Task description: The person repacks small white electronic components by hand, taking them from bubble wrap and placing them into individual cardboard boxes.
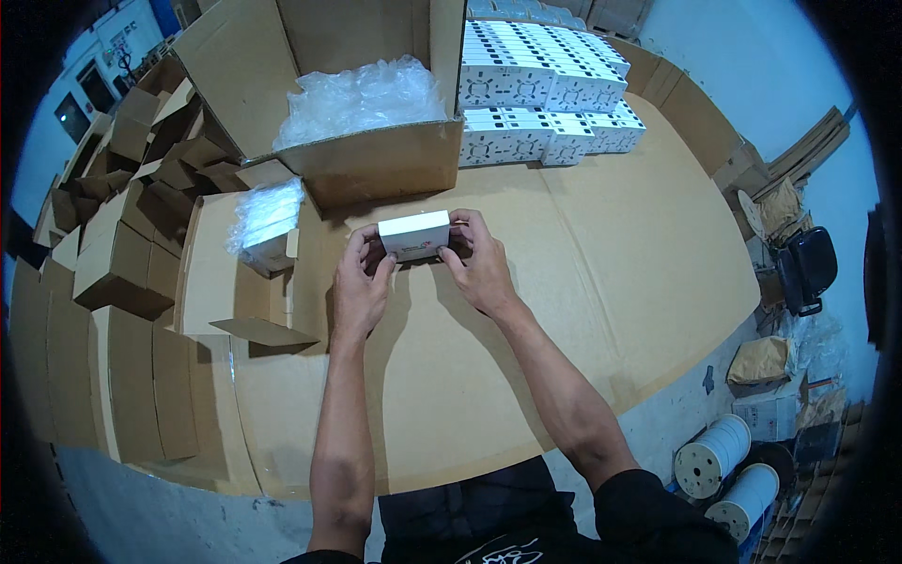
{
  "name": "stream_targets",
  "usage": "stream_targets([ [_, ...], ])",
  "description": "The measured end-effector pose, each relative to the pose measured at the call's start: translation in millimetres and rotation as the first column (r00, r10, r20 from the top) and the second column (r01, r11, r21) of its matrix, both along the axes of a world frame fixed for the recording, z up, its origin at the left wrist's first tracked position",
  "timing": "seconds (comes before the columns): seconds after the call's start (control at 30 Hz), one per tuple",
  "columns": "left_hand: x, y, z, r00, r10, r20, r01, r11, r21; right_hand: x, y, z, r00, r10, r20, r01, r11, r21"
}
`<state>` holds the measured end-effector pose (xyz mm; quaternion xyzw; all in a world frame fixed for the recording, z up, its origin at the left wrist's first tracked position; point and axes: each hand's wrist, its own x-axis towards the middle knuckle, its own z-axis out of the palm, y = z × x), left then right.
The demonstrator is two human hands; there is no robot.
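Between both hands point(361, 289) point(485, 271), small white box point(414, 235)

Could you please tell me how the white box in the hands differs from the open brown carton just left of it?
The white box is much smaller than the brown carton. The white box shows no open flaps; the brown carton stands open, with clear wrap in it. The left hand and right hand hold the white box, not the brown carton. Both are box-shaped.

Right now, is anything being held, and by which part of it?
Yes: a small white box, held at its two opposite ends, the left hand at its left end and the right hand at its right.
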<state>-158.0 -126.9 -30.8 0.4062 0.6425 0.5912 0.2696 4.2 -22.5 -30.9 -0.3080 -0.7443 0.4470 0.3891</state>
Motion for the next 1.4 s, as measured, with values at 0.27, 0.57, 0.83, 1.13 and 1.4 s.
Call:
stream_targets([
  [0.27, -4, -2, -7, 0.999, 0.008, -0.050, -0.009, 1.000, -0.024, 0, -2, 2, 1.000, 0.014, 0.022, -0.015, 1.000, 0.028],
  [0.57, 4, -6, 21, 0.986, 0.153, -0.073, -0.140, 0.979, 0.151, 17, 8, -1, 0.960, -0.087, 0.268, 0.028, 0.975, 0.220],
  [0.83, -7, 39, 103, 0.855, 0.344, -0.388, -0.218, 0.918, 0.332, 19, 12, -7, 0.887, -0.234, 0.397, 0.047, 0.903, 0.427],
  [1.13, -129, 211, 136, 0.706, 0.098, -0.701, -0.077, 0.995, 0.062, 15, 22, -9, 0.890, -0.236, 0.391, 0.053, 0.904, 0.425],
  [1.4, -171, 270, 94, 0.520, -0.270, -0.810, -0.159, 0.901, -0.403, 19, 23, 0, 0.879, -0.241, 0.411, 0.047, 0.902, 0.428],
])
